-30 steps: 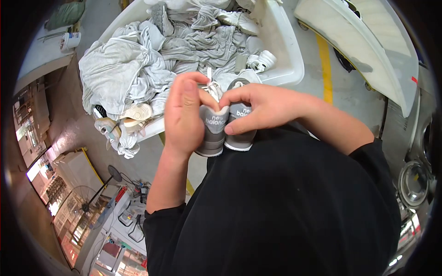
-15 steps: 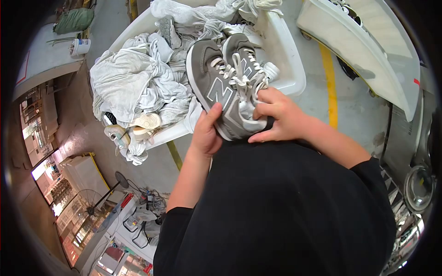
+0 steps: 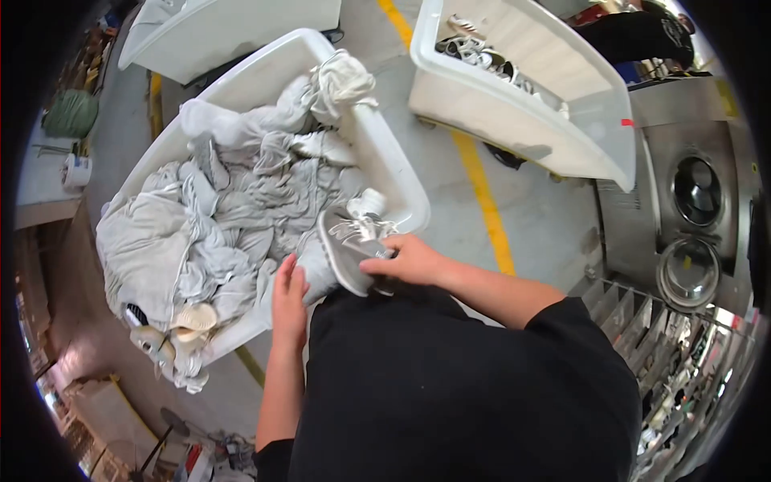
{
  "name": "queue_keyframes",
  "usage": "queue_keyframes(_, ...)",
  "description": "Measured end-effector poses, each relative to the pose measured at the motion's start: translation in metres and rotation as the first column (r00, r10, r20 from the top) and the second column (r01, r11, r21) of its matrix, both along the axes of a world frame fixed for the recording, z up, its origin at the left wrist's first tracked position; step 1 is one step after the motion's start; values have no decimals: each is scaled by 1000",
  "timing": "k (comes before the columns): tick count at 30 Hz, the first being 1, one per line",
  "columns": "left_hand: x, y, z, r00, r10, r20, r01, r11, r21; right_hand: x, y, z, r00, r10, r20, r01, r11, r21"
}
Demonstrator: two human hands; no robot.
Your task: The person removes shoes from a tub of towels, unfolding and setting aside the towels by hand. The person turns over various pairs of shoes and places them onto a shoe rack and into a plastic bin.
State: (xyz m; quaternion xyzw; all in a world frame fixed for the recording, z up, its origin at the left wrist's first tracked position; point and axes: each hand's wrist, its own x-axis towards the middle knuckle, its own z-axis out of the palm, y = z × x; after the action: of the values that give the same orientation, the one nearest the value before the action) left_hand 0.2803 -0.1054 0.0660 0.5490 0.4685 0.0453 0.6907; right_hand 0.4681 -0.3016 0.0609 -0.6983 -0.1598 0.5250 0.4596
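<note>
Grey floor (image 3: 446, 213) with a yellow line (image 3: 482, 201) separates a white bin (image 3: 389, 153) heaped with pale cloths (image 3: 249, 197) from another bin (image 3: 482, 100) containing shoes (image 3: 486, 60). At the near edge of the cloth-filled bin, the right hand (image 3: 414, 261) grips a grey shoe (image 3: 339, 253) with white laces; a second shoe seems to sit behind it, though blur makes that uncertain. The left hand (image 3: 290, 305) is free, fingers loosely extended, near the grey shoe.
</note>
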Motion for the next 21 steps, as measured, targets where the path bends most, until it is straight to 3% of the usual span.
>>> queue_keyframes(1, -4, 8, 0, 999, 12, 45, -11, 1000, -24, 20, -2, 24, 998, 26, 61, -13, 976, -218)
queue_keyframes(4, -8, 27, 12, 986, 87, 140, -74, 993, -95, 64, -26, 2, 962, -273, 16, 273, 951, -143)
queue_keyframes(6, -14, 39, 17, 976, 125, 180, -102, 986, -133, 105, -36, 29, 904, -297, 307, 369, 906, -209)
queue_keyframes(8, -15, 45, 21, 965, 149, 215, -124, 984, -126, 175, -58, 8, 854, -297, 426, 402, 898, -179)
queue_keyframes(9, -15, 48, 24, 965, 142, 219, -118, 986, -119, 205, -56, 35, 798, -212, 564, 425, 862, -277)
queue_keyframes(10, -15, 51, 26, 966, 134, 222, -112, 988, -110, 242, -57, 39, 754, -321, 573, 473, 871, -133)
queue_keyframes(11, -14, 51, 27, 966, 139, 220, -117, 987, -109, 286, -58, 54, 628, -270, 730, 503, 856, -117)
queue_keyframes(12, -14, 50, 25, 969, 125, 214, -108, 990, -90, 358, -82, 32, 540, -369, 756, 492, 868, 72)
queue_keyframes(13, -14, 49, 22, 973, 110, 204, -98, 993, -71, 381, -82, 53, 110, -385, 916, 585, 770, 253)
queue_keyframes(15, -14, 47, 12, 986, 44, 162, -45, 999, 6, 438, -92, 84, -80, -489, 869, 559, 699, 445)
queue_keyframes(17, -24, 43, -4, 998, -35, 49, 29, 992, 120, 401, -53, 117, 10, -745, 667, 492, 584, 645)
queue_keyframes(18, -29, 40, -15, 998, -37, 50, 29, 990, 141, 385, -36, 114, 68, -753, 654, 461, 605, 649)
queue_keyframes(20, -53, 34, -61, 987, -145, -67, 158, 943, 292, 336, -2, 87, 160, -621, 768, 421, 746, 516)
queue_keyframes(21, -60, 31, -65, 964, -192, -184, 242, 922, 302, 321, 10, 57, 301, -532, 792, 384, 827, 410)
